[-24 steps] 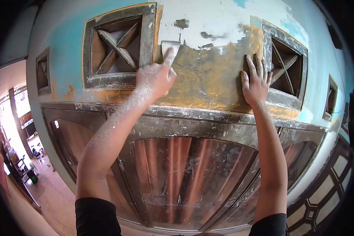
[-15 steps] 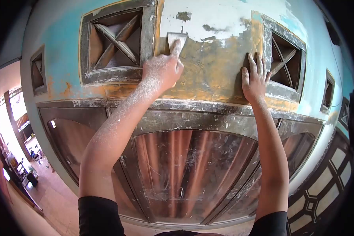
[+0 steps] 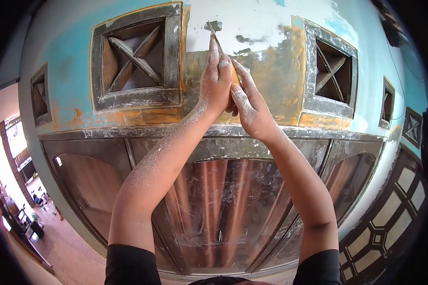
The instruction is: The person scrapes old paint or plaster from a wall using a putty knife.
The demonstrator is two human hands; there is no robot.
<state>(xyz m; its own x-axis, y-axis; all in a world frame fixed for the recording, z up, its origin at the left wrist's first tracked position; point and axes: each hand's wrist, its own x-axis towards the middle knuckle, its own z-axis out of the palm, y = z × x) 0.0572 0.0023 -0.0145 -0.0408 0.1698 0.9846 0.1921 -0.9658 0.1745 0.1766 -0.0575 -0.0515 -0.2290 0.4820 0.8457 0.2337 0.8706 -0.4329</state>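
A scraper (image 3: pixel 235 76) with a yellowish handle is held up against the patchy wall (image 3: pixel 268 83), its thin metal blade turned edge-on and pointing up. My left hand (image 3: pixel 216 88) is closed on it, with the index finger stretched along the blade. My right hand (image 3: pixel 253 108) meets the left at the handle, thumb and fingers around its right side. White dust coats both hands and the left forearm. Behind them, bare brown and ochre wall meets white paint higher up. The hands cover most of the handle.
Wooden vents with crossed slats flank the work area, a left vent (image 3: pixel 135 57) and a right vent (image 3: pixel 329 71). Below runs a dusty wooden ledge (image 3: pixel 176 131) above a glazed window (image 3: pixel 228 209) with pinkish curtains. A patterned dark door (image 3: pixel 378 232) stands at lower right.
My right hand has left the wall beside the right vent and come over to the scraper. My left hand has moved up and right, and the blade has turned from face-on to edge-on.
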